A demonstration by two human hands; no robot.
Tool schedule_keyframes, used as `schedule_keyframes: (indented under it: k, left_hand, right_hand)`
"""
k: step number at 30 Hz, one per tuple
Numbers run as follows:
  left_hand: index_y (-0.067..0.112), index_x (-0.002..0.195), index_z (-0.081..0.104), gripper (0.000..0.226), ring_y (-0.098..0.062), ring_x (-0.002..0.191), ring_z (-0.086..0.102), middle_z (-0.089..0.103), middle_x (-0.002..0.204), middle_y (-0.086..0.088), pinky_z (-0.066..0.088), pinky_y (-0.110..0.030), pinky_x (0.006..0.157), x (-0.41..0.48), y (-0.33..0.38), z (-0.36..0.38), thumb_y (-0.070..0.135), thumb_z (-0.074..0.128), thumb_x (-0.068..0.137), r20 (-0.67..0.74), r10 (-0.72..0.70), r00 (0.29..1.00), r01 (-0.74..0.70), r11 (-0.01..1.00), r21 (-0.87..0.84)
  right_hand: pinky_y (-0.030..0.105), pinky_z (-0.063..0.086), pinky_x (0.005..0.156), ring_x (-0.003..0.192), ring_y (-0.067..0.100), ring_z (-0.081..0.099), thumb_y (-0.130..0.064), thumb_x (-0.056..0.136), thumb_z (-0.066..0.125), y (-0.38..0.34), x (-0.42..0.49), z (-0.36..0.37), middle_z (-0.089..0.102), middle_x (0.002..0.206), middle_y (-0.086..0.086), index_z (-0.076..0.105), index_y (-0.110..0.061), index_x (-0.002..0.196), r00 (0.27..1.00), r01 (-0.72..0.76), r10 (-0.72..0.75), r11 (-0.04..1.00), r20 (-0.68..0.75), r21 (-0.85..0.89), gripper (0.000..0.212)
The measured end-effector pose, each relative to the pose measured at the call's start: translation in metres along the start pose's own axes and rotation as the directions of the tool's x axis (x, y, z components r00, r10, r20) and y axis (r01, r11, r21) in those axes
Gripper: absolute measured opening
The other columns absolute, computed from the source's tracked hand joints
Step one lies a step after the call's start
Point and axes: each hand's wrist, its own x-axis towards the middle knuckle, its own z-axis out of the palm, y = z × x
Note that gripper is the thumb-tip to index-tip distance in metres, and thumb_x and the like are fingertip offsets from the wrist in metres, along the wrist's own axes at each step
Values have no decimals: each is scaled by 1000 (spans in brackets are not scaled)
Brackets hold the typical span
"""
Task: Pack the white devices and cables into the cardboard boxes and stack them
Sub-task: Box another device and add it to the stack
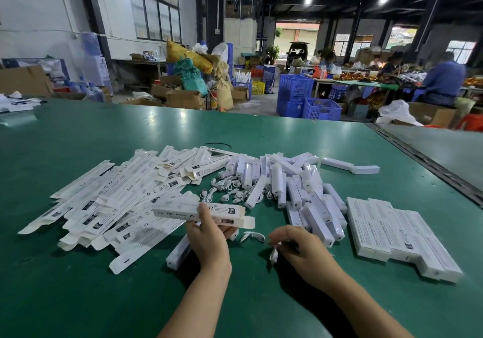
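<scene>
Your left hand (209, 235) grips an opened box (177, 213), its flap loose at the right end. Your right hand (295, 243) pinches a cable (274, 255) just beside it. You're likely filling this box: next, steer the cable into that open end without snagging the flap.

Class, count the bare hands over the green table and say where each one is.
2. The left hand holds a cardboard box beside the flat cartons; the right hand pinches a white cable in front of the device pile. None looks hidden.
</scene>
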Motion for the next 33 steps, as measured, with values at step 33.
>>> schedule_keyframes:
  k: [33]
  left_hand:
    - [5, 122, 49, 42, -29, 93, 70, 67, 107, -18, 60, -39, 68, -1, 0, 0, 42, 53, 101, 11, -22, 1000, 21, 999, 40]
  right_hand:
    - [25, 38, 105, 124, 16, 54, -15, 96, 58, 4, 4, 13, 61, 133, -5, 72, -28, 116, 996, 75, -86, 956, -27, -283, 28]
